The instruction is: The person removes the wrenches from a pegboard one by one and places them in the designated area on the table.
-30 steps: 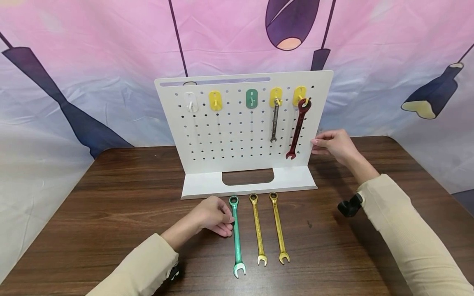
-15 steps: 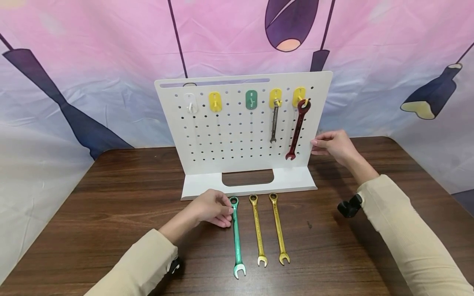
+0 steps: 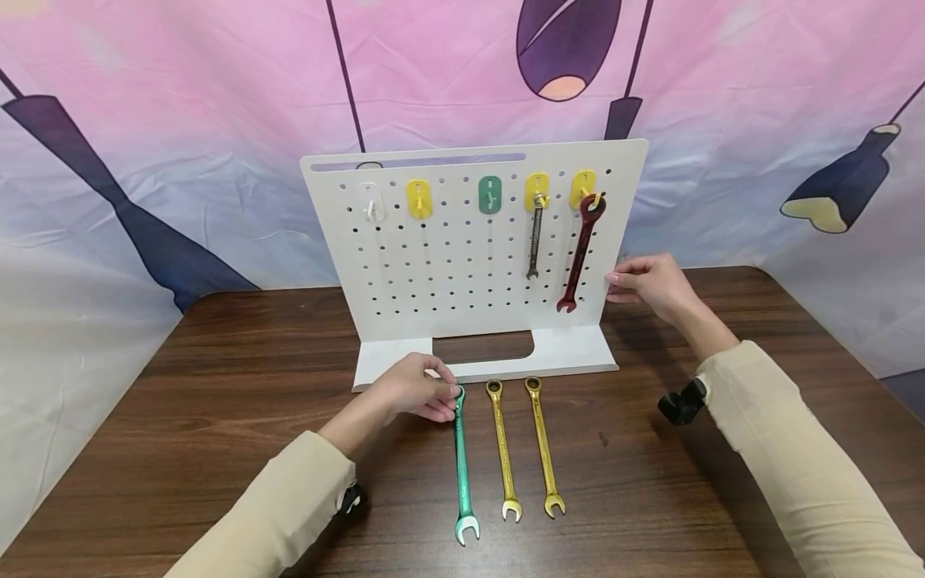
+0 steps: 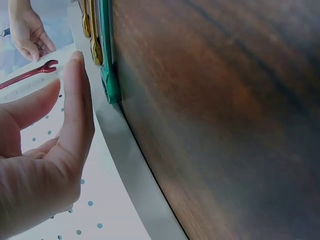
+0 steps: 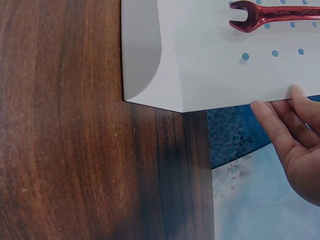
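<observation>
green wrench (image 3: 463, 474) lies flat on the wooden tabletop (image 3: 238, 425), its ring end close to the front edge of the white pegboard (image 3: 455, 281). the left hand (image 3: 422, 391) is at that ring end, its grip loosely parted: a gap shows between thumb and index finger, with nothing held there, and whether a fingertip touches the metal cannot be told. the right hand (image 3: 654, 281) pinches the white pegboard at its right edge, thumb on the front face.

a strip of wood parts the green wrench from the nearer gold wrench (image 3: 504, 453), and another strip parts that from the farther gold wrench (image 3: 544, 449); the tabletop runs well out to the left of the left hand. a red wrench (image 3: 580, 261) hangs near the white pegboard's right edge, a small grey wrench (image 3: 535, 241) beside it.

against a second ago, the left hand has moved up from the green wrench's shaft to its ring end; the right hand and the hanging pair keep their places.
</observation>
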The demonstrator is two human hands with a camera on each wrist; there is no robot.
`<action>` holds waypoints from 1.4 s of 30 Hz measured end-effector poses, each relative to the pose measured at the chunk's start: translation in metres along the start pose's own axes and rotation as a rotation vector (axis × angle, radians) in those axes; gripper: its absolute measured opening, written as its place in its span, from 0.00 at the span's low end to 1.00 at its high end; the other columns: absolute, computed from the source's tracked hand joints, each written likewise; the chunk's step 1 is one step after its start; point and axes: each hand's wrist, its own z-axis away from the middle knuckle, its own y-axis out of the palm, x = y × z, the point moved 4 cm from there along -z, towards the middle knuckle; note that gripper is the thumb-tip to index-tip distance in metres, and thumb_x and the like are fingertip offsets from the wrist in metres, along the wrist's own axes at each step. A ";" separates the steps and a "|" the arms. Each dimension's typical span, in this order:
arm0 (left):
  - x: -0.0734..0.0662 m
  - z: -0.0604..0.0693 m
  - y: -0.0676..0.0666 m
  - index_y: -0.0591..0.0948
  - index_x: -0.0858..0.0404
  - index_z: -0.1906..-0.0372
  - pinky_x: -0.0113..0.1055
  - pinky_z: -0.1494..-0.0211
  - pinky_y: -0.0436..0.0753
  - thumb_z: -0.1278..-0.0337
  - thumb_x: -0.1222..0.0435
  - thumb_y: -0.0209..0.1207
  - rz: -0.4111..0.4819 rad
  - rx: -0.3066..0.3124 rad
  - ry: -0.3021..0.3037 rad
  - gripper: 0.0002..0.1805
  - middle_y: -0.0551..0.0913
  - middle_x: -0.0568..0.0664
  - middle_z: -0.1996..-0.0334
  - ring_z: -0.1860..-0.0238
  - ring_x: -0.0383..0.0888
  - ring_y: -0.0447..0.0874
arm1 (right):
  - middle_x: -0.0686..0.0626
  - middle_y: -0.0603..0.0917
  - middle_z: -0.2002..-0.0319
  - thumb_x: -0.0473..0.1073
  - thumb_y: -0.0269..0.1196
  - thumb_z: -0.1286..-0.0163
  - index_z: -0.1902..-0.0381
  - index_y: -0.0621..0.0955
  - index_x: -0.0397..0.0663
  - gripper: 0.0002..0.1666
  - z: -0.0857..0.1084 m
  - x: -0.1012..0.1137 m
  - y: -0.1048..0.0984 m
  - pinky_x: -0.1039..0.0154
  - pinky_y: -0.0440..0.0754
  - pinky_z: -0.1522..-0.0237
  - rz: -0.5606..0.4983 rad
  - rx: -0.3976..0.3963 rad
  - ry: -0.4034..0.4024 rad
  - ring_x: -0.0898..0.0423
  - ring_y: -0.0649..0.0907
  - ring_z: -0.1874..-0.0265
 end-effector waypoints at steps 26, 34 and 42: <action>-0.043 -0.024 -0.004 0.72 0.73 0.56 0.38 0.59 0.84 0.40 0.73 0.54 -0.047 -0.044 0.158 0.09 0.79 0.64 0.61 0.60 0.54 0.81 | 0.44 0.78 0.65 0.31 0.58 0.37 0.58 0.77 0.22 0.13 -0.002 -0.002 -0.001 0.53 0.82 0.57 0.000 -0.005 0.010 0.54 0.84 0.70; -0.063 -0.031 -0.005 0.72 0.73 0.50 0.41 0.54 0.83 0.40 0.73 0.53 -0.089 -0.070 0.190 0.14 0.77 0.66 0.55 0.53 0.58 0.78 | 0.45 0.78 0.65 0.31 0.58 0.37 0.58 0.77 0.22 0.13 -0.002 -0.002 -0.001 0.50 0.81 0.55 0.002 -0.004 0.016 0.54 0.84 0.70; -0.083 -0.040 -0.004 0.71 0.70 0.46 0.40 0.53 0.82 0.39 0.72 0.52 -0.069 -0.091 0.275 0.16 0.76 0.64 0.55 0.51 0.57 0.76 | 0.44 0.78 0.65 0.31 0.58 0.37 0.58 0.76 0.21 0.14 -0.001 -0.002 -0.001 0.50 0.81 0.54 0.006 -0.006 0.018 0.54 0.84 0.70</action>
